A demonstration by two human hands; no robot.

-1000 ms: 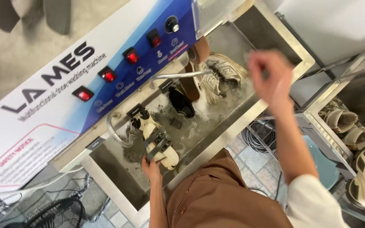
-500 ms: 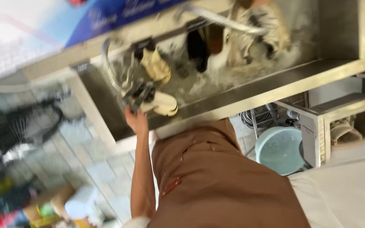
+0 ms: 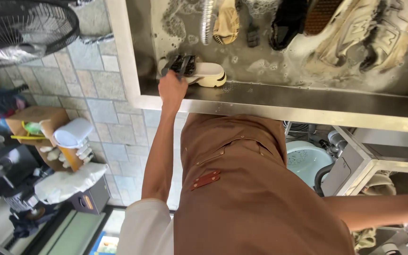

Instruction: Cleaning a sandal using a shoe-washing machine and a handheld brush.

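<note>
- A cream sandal with black straps [image 3: 199, 71] lies in soapy water at the near edge of a steel wash trough [image 3: 308, 101].
- The left hand [image 3: 172, 87] grips its strap end, fingers closed.
- The right hand is out of view.
- More shoes [image 3: 369, 33] soak farther back.

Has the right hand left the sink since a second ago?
Yes. It was raised over the sink beside the soaking shoes; now the right arm stretches down past the apron, below the sink rim, hand out of frame.

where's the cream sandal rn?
Head view, upper centre-left: the cream sandal lies in the soapy metal wash basin against its near rim, with the left hand gripping its dark strap end.
</note>
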